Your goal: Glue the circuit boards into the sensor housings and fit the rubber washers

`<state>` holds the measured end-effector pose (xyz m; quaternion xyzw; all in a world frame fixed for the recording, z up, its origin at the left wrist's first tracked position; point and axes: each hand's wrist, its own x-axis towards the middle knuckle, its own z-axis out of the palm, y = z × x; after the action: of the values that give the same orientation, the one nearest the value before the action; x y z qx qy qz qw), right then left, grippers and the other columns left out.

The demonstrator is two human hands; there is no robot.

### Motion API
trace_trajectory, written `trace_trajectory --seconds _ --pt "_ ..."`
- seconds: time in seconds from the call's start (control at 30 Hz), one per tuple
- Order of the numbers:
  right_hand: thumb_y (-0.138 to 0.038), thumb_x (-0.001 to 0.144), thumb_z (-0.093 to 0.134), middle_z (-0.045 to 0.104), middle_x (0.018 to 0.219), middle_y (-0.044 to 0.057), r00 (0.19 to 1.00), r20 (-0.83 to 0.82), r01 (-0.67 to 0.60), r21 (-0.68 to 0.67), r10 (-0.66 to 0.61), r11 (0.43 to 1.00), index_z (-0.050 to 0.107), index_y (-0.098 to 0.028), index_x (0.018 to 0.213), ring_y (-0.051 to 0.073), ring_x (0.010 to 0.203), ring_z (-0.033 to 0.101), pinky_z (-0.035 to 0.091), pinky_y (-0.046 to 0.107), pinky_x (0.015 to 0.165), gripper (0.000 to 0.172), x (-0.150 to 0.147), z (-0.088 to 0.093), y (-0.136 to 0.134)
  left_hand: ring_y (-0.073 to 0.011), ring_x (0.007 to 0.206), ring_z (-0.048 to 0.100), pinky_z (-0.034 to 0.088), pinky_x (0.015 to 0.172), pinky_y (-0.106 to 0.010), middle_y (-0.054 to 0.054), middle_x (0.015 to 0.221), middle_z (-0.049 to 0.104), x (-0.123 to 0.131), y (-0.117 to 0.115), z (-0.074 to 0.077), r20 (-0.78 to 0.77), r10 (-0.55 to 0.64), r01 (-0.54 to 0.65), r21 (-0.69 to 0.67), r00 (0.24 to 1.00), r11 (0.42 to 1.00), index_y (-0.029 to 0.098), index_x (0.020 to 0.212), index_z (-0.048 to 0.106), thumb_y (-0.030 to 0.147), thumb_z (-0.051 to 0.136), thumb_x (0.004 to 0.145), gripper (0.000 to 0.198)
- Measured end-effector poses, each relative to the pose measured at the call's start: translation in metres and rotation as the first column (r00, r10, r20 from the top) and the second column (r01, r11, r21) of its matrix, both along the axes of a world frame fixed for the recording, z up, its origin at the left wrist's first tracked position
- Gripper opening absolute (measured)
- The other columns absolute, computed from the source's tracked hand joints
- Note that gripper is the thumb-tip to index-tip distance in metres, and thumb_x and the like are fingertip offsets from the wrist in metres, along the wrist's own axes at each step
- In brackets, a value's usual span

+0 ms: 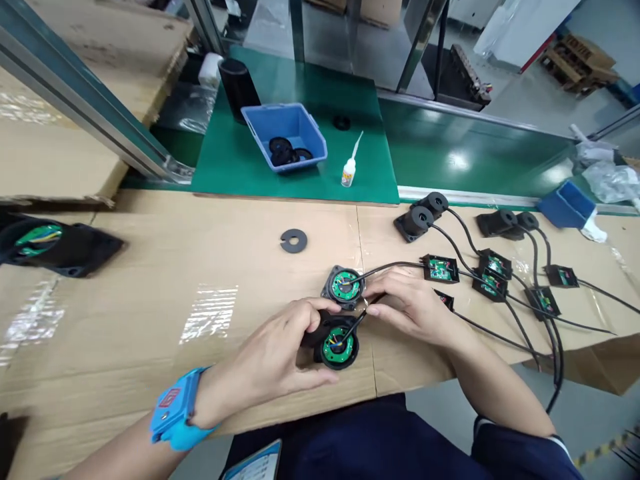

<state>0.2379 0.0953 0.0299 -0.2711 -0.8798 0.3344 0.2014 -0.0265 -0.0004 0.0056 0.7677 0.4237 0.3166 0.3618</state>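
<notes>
Here, item by item: one bench (260, 287), topped with cardboard. On it, near the front edge, one black lower housing (340, 350) with a round green circuit board, its cable (367, 315) rising from the board.

Left hand (287, 347): grip partly closed, fingers curled over the side of the lower housing, thumb along its near edge; a blue wristband (183, 410) above the wrist. Right hand (413, 303): grip closed to a pinch, thumb and fingertips on that cable.

Just beyond the lower housing, one upper housing (344, 287), round board facing up, its lead running right toward a small black circuit box (441, 269). Farther off, one slit grey washer (293, 241), lying flat.

To the right, a pair of black cylindrical housings (415, 222), cabled to more boxes. At far left, one larger black housing (60, 243), coloured wires inside.

Behind, on a green board (235, 170): one blue bin (295, 123) containing black round parts (283, 152); one white nozzle bottle (349, 171), upright; one black ring (341, 123); one black cylinder (239, 87).
</notes>
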Motion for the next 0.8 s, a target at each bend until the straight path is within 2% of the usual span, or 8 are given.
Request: trace_trajectory --seconds 0.13,0.3,0.43,0.5,0.57,0.67,0.73,0.8 --pt "-0.036 0.103 0.061 0.073 0.096 0.005 0.998 0.049 -0.035 -0.007 0.035 0.999 0.067 -0.021 0.106 0.019 0.089 0.066 0.049 0.036 0.085 0.017 0.0 -0.005 -0.003 -0.0178 0.11 0.068 0.056 0.082 -0.027 -0.006 0.12 0.066 0.016 -0.015 -0.015 0.067 0.071 -0.068 -0.045 0.995 0.997 0.026 0.092 0.031 0.028 0.075 0.087 0.044" --pt "-0.028 0.1 0.067 0.069 0.084 0.002 0.997 -0.066 -0.038 0.027 0.04 0.999 0.067 -0.02 0.097 0.015 0.077 0.06 0.048 0.03 0.073 0.009 0.008 -0.002 -0.016 -0.0177 0.109 0.068 0.054 0.083 -0.027 -0.007 0.118 0.065 0.028 -0.028 -0.021 0.053 0.217 -0.217 -0.004 0.975 0.976 0.025 0.092 0.032 0.028 0.077 0.086 0.045" --pt "-0.026 0.097 0.071 0.067 0.079 0.003 0.997 -0.065 -0.038 0.102 0.044 0.994 0.067 -0.018 0.094 0.015 0.073 0.058 0.047 0.029 0.069 0.009 0.014 -0.004 -0.022 -0.0179 0.106 0.067 0.054 0.084 -0.028 -0.007 0.117 0.064 0.031 -0.033 -0.023 0.037 0.26 -0.26 0.004 0.965 0.966 0.025 0.093 0.032 0.031 0.077 0.087 0.046" --pt "-0.026 0.096 0.072 0.066 0.077 0.003 0.998 -0.042 -0.036 0.137 0.043 0.99 0.067 -0.017 0.093 0.016 0.072 0.057 0.047 0.029 0.068 0.011 0.016 -0.005 -0.024 -0.0201 0.107 0.064 0.055 0.084 -0.03 -0.008 0.118 0.061 0.029 -0.036 -0.02 0.01 0.272 -0.272 0.015 0.962 0.962 0.025 0.096 0.034 0.038 0.077 0.087 0.046" --pt "-0.026 0.096 0.071 0.066 0.078 0.003 0.998 -0.029 -0.042 0.163 0.047 0.986 0.067 -0.018 0.092 0.016 0.072 0.057 0.046 0.029 0.068 0.01 0.018 -0.005 -0.024 -0.0233 0.11 0.06 0.054 0.085 -0.034 -0.011 0.118 0.057 0.025 -0.041 -0.011 -0.018 0.282 -0.281 0.034 0.959 0.959 0.023 0.101 0.038 0.042 0.065 0.094 0.033" --pt "-0.026 0.097 0.07 0.066 0.08 0.003 0.998 -0.021 -0.058 0.184 0.063 0.981 0.067 -0.018 0.092 0.015 0.072 0.057 0.046 0.03 0.069 0.01 0.019 -0.003 -0.025 -0.0247 0.114 0.055 0.053 0.09 -0.037 -0.012 0.116 0.054 0.021 -0.048 0.006 -0.074 0.308 -0.304 0.056 0.949 0.951 0.021 0.105 0.044 0.029 0.041 0.102 0.009" --pt "-0.027 0.098 0.069 0.066 0.08 0.003 0.997 -0.014 -0.068 0.193 0.072 0.979 0.067 -0.018 0.093 0.015 0.072 0.057 0.046 0.031 0.069 0.01 0.02 -0.003 -0.025 -0.0239 0.117 0.056 0.052 0.094 -0.036 -0.012 0.121 0.056 0.022 -0.054 0.015 -0.121 0.345 -0.34 0.064 0.931 0.938 0.021 0.106 0.048 0.024 0.042 0.102 0.007" --pt "-0.028 0.099 0.068 0.066 0.079 0.002 0.997 -0.014 -0.069 0.199 0.073 0.978 0.067 -0.018 0.093 0.015 0.071 0.057 0.046 0.031 0.069 0.012 0.021 -0.004 -0.025 -0.0233 0.121 0.058 0.052 0.099 -0.035 -0.011 0.13 0.058 0.026 -0.058 0.02 -0.162 0.344 -0.333 0.091 0.925 0.939 0.021 0.109 0.053 0.022 0.053 0.1 0.01"
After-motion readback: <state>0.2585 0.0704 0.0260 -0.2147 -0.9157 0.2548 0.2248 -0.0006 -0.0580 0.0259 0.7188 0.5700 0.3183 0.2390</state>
